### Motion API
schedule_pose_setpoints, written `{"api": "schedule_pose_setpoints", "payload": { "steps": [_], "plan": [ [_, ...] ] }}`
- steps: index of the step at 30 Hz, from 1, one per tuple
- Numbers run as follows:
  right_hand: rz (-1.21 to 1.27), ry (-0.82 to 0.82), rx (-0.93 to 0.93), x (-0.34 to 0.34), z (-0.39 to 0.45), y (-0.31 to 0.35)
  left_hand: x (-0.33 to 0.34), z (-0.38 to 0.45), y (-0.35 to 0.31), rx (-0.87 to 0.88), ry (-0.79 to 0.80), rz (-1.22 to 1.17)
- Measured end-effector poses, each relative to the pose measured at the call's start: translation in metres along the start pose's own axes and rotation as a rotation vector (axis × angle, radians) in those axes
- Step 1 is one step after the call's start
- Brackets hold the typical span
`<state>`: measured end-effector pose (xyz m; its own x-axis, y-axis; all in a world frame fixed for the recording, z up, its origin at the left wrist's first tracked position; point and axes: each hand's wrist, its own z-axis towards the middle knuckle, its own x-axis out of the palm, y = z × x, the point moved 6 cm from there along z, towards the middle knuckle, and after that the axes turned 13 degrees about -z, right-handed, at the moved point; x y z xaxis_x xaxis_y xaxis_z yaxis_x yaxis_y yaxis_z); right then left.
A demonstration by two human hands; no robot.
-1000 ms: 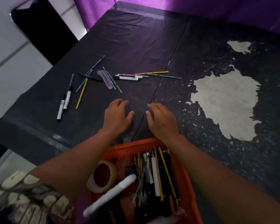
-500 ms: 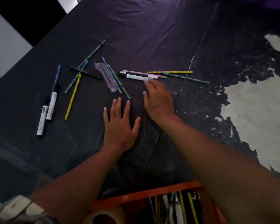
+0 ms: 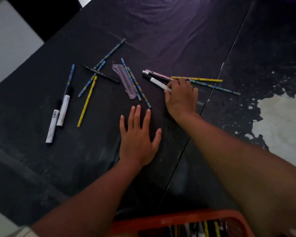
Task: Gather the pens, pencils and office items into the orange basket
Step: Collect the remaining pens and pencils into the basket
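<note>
Pens and pencils already stand packed in the orange basket (image 3: 181, 219) at the bottom edge, nearest the person. Beyond it, the left hand (image 3: 138, 137) lies flat on the black table cover (image 3: 161, 31), fingers straight and spread, holding nothing. Just past its fingertips lie 2 blue patterned pencils (image 3: 135, 82) beside a clear plastic case (image 3: 125, 82).

The right hand (image 3: 181, 96) has its fingers curled down over the near end of a white pen (image 3: 158, 82), closing on it; a pink pen (image 3: 156, 75) lies touching alongside, and a yellow pencil (image 3: 196, 79) and another blue pencil (image 3: 215, 86) run out from under the knuckles.

All of these look light, stiff and thin, so they should lift easily but may roll or slip on the smooth cover. Pinching several at mid-length as a bundle seems the surest hold; an end grip could let them fan out.

Further left sit 2 white markers (image 3: 58, 117) with black caps, a yellow pencil (image 3: 87, 101), a black pen (image 3: 101, 73) and more blue pencils (image 3: 109, 53), some crossing one another.
</note>
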<state>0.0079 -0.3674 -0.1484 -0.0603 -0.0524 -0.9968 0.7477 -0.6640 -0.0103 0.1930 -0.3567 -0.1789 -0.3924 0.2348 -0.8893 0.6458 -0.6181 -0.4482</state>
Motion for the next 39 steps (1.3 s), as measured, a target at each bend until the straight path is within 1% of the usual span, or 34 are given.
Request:
{"api": "schedule_pose_setpoints", "payload": {
  "steps": [3, 6, 8, 9, 11, 13, 14, 17, 21, 24, 27, 30, 35, 39],
  "plan": [
    [0.045, 0.083, 0.008, -0.008, -0.025, -0.008, 0.002, 0.000, 0.002, 0.001, 0.038, 0.003],
    [0.166, 0.107, 0.027, -0.024, -0.065, -0.023, 0.000, 0.001, 0.001, -0.018, 0.129, 0.000],
    [0.235, 0.090, 0.044, -0.039, -0.094, -0.034, -0.005, 0.003, 0.000, -0.075, 0.217, -0.069],
    [0.267, 0.082, 0.055, -0.048, -0.110, -0.040, -0.010, 0.001, -0.002, -0.131, 0.234, -0.153],
    [0.334, 0.062, 0.061, -0.062, -0.134, -0.047, -0.027, -0.003, -0.011, -0.264, 0.167, -0.429],
    [0.408, 0.033, 0.066, -0.078, -0.161, -0.054, -0.046, -0.015, -0.033, -0.341, 0.065, -0.713],
    [0.436, 0.020, 0.061, -0.086, -0.175, -0.056, -0.056, -0.023, -0.047, -0.363, 0.032, -0.808],
    [0.473, -0.026, 0.025, -0.105, -0.207, -0.059, -0.076, -0.040, -0.084, -0.367, -0.039, -0.904],
    [0.559, -0.088, 0.009, -0.127, -0.240, -0.070, -0.089, -0.067, -0.119, -0.436, -0.069, -1.101],
    [0.600, -0.127, 0.002, -0.138, -0.270, -0.087, -0.100, -0.096, -0.139, -0.471, -0.104, -1.116],
    [0.570, -0.118, -0.024, -0.131, -0.300, -0.104, -0.097, -0.128, -0.143, -0.520, -0.057, -1.093],
    [0.460, -0.022, -0.074, -0.113, -0.322, -0.116, -0.088, -0.160, -0.142, -0.493, 0.024, -0.863],
    [0.427, 0.116, -0.102, -0.105, -0.336, -0.121, -0.065, -0.208, -0.144, -0.497, 0.119, -0.703],
    [0.406, 0.138, -0.115, -0.101, -0.338, -0.121, -0.054, -0.229, -0.148, -0.499, 0.188, -0.582]
  ]
}}
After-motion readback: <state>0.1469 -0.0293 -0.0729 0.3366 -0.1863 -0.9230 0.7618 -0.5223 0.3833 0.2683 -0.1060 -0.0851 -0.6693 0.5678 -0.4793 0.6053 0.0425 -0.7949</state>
